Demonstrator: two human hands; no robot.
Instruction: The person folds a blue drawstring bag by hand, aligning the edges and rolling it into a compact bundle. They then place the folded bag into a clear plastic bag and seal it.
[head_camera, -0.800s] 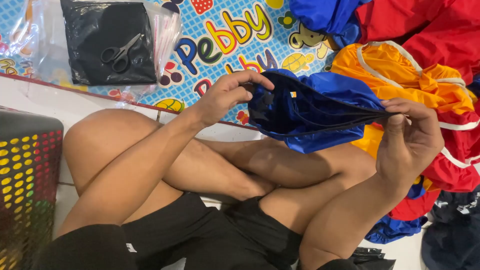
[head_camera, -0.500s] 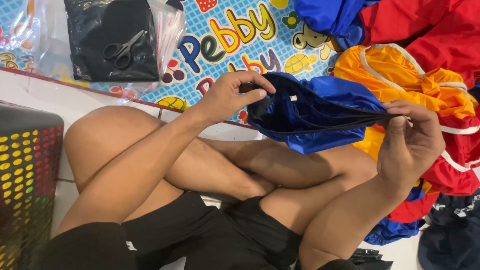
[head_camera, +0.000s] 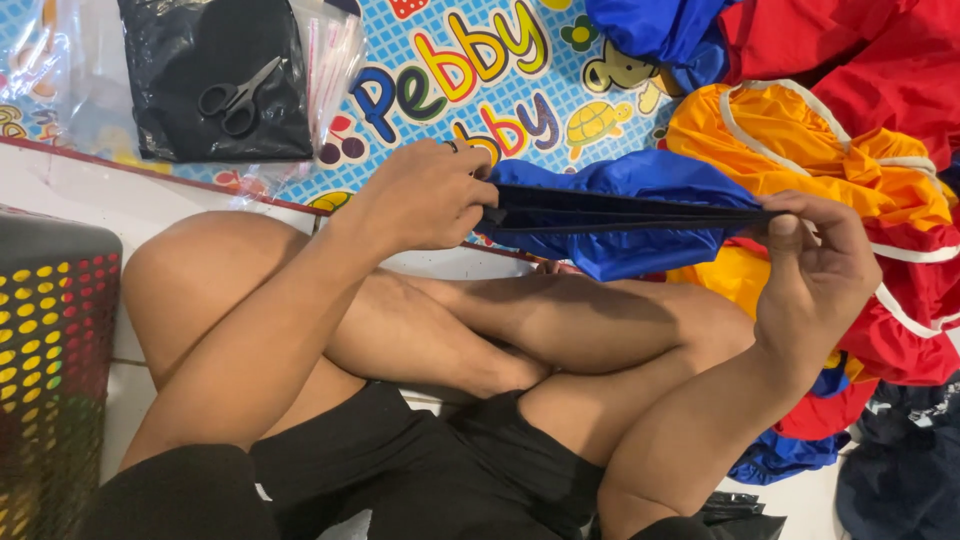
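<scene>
Blue garment (head_camera: 640, 215) stretched taut above my crossed legs, left hand (head_camera: 425, 200) clenched on one end, right hand (head_camera: 815, 265) fingers pinching the other; risk: slick fabric slipping from the right pinch, so the flattened edge sags and loses alignment.

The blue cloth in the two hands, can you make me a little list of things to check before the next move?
1. Left hand has a grip on one end of the blue cloth: ok.
2. Right hand pinches the other end: ok.
3. Cloth pulled straight and flat between the hands: ok.
4. Cloth lifted off the orange garment behind it: cannot tell.
5. Scissors well away from both hands, lying on the black bag: ok.
6. Folded edges lined up evenly: cannot tell, they look like thin dark layers.
</scene>
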